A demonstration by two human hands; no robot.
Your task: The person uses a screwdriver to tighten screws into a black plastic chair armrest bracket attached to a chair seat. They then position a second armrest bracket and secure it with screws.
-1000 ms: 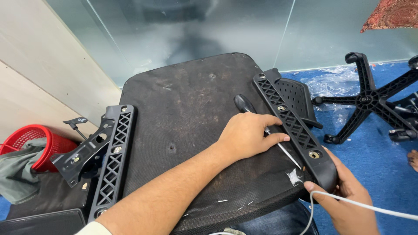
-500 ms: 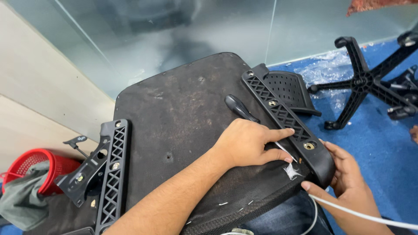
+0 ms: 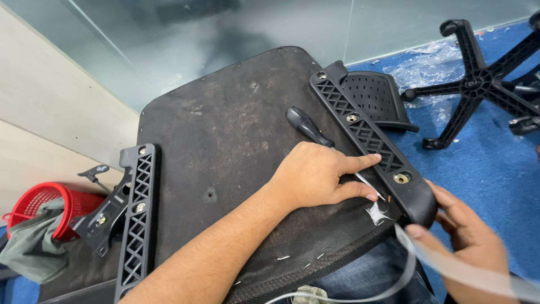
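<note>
An upturned black chair seat lies across my lap. My left hand rests on it, closed over a screwdriver whose black handle sticks out behind the hand and whose metal tip shows by my fingers. The index finger touches the latticed black armrest bracket on the seat's right edge. My right hand grips the near end of that bracket, thumb up beside it. A matching bracket sits on the left edge.
A black star-shaped chair base and crumpled clear plastic lie on the blue carpet to the right. A red basket with grey cloth stands at the left. A white strap crosses my right wrist. A glass wall is behind.
The view has tilted and closed in on the seat. My left index finger has stretched out onto the right bracket. Both hands stay in about the same places.
</note>
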